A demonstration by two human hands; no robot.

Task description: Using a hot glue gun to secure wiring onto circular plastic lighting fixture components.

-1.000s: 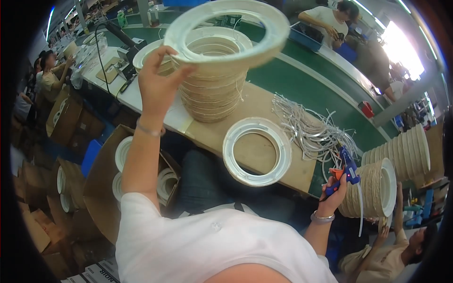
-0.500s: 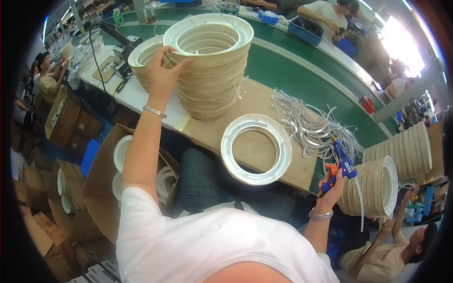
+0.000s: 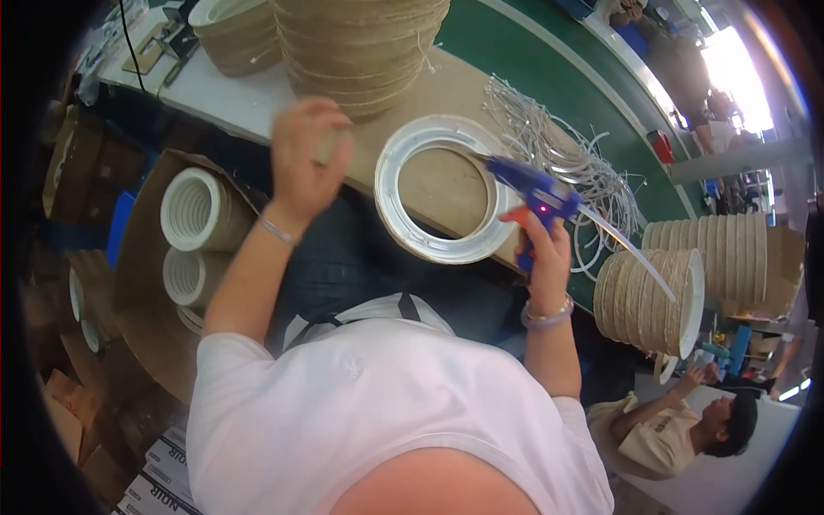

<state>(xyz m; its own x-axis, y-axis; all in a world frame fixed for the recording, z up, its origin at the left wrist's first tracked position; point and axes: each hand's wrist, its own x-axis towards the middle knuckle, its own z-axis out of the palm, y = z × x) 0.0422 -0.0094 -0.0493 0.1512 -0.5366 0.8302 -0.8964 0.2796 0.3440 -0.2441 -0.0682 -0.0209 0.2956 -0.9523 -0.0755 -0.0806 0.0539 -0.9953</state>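
My right hand (image 3: 542,245) grips a blue glue gun (image 3: 530,184), its nozzle pointing left over the right rim of a flat white ring (image 3: 429,247). The ring lies on the wooden worktable (image 3: 468,86) in front of me. A long clear glue stick juts from the back of the gun toward the lower right. Raised above the table's near edge to the left of the ring, my left hand (image 3: 302,163) has loosely curled fingers and holds nothing. Just beyond it stands a tall stack of tan-and-white rings (image 3: 360,47).
A tangle of white cords (image 3: 562,146) lies right of the ring, beside a green conveyor belt (image 3: 515,47). More ring stacks lie sideways at right (image 3: 652,296) and stand in a cardboard box (image 3: 190,215) at left. Another person (image 3: 687,425) sits at lower right.
My left hand set the lifted rings on the tall stack, let go and drew back toward me. My right hand brought the glue gun up from the table's edge to the flat ring.
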